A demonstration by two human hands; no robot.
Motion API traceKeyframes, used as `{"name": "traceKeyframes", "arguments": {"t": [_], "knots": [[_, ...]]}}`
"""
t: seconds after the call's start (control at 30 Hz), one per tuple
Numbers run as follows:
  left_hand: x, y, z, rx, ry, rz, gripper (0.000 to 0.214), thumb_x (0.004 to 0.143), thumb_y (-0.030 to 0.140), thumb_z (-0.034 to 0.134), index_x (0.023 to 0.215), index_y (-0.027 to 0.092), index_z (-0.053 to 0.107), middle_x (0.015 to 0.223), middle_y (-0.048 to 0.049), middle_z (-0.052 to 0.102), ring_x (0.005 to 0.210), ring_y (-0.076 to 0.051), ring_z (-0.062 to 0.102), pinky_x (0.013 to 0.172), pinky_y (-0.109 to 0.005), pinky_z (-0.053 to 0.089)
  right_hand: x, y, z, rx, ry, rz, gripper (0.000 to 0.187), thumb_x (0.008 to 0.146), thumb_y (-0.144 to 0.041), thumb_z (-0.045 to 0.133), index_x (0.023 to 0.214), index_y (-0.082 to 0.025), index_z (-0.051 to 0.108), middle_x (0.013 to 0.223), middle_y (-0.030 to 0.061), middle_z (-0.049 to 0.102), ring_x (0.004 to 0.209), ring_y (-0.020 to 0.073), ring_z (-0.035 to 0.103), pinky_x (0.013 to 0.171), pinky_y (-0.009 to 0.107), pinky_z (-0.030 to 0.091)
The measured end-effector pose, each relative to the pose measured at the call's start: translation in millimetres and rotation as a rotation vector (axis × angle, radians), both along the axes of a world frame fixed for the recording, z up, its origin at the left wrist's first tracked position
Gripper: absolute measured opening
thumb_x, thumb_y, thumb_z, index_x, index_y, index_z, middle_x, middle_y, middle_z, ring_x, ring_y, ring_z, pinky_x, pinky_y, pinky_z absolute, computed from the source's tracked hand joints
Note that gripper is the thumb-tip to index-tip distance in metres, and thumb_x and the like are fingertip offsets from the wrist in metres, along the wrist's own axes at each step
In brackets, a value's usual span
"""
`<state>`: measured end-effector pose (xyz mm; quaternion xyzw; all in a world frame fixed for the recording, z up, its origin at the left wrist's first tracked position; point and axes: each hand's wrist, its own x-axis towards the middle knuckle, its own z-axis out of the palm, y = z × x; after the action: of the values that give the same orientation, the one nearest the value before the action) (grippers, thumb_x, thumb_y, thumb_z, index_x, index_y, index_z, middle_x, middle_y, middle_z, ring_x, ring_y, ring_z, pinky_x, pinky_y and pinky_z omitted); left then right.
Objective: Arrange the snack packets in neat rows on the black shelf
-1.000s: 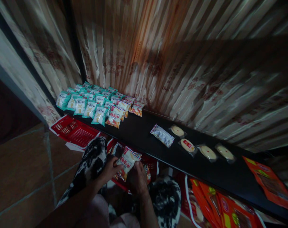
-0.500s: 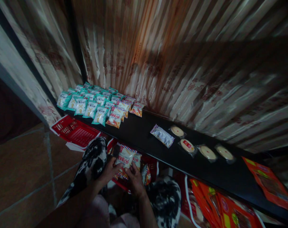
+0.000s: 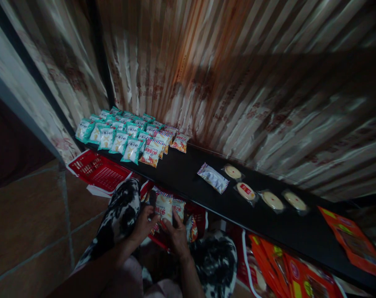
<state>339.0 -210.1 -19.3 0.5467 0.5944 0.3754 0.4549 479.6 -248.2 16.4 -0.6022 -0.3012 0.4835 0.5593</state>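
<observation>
My left hand point(image 3: 146, 224) and my right hand point(image 3: 178, 235) are low, between my knees. Both grip the lower part of a snack bag point(image 3: 164, 205) with red lettering and a striped top edge, thumbs on its front. Beneath it, more such bags lie in a red basket point(image 3: 161, 243), partly hidden by my hands. On the black shelf point(image 3: 183, 174) above stand rows of teal-and-white snack bags point(image 3: 119, 142). Beside them are several striped bags with red lettering point(image 3: 151, 152). One striped bag point(image 3: 213, 178) lies silvery side up farther right.
Several wrapped round pastries point(image 3: 271, 200) and an orange packet point(image 3: 352, 240) lie along the shelf's right part. Below are a red basket point(image 3: 97, 171) at left and orange packets point(image 3: 295, 271) at right. Behind the shelf hangs a pleated curtain point(image 3: 203, 74).
The bag between my hands has turned slightly and shows a narrower front. My fingers have shifted a little on it. The shelf items have not moved.
</observation>
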Motion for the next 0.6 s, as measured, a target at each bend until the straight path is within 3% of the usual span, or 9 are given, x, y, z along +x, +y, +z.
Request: {"name": "traceKeyframes", "arguments": {"t": [0.2, 0.4, 0.6], "knots": [[2.0, -1.7, 7.2, -0.015, -0.008, -0.033, 0.023, 0.072, 0.036, 0.057, 0.086, 0.019, 0.053, 0.088, -0.0040, 0.062, 0.087, -0.018, 0.061, 0.079, -0.032, 0.050, 0.5, -0.2, -6.4, 0.014, -0.129, 0.068, 0.058, 0.064, -0.037, 0.071, 0.120, -0.024, 0.060, 0.111, 0.0055, 0.063, 0.109, 0.0243, 0.055, 0.095, 0.036, 0.043], [-0.2, -6.9, 24.9, -0.172, -0.239, -0.135, 0.035, 0.073, 0.044, 0.054, 0.097, 0.018, 0.054, 0.102, -0.0077, 0.062, 0.092, -0.020, 0.060, 0.073, -0.028, 0.050, 1.1, -1.9, -4.7, 0.033, -0.310, 0.116, 0.052, 0.069, -0.036, 0.068, 0.120, -0.027, 0.060, 0.109, 0.0041, 0.060, 0.107, 0.0221, 0.053, 0.099, 0.034, 0.038], [-2.6, -8.3, 35.9, -0.223, -0.284, -0.131, 0.046, 0.071, 0.048, 0.060, 0.104, 0.015, 0.059, 0.105, -0.0108, 0.065, 0.100, -0.025, 0.059, 0.089, -0.033, 0.044, -3.0, -4.0, -10.1, 0.122, -0.427, 0.215, 0.047, 0.075, -0.037, 0.063, 0.122, -0.030, 0.057, 0.101, 0.0032, 0.059, 0.096, 0.0189, 0.055, 0.091, 0.032, 0.044]]}}
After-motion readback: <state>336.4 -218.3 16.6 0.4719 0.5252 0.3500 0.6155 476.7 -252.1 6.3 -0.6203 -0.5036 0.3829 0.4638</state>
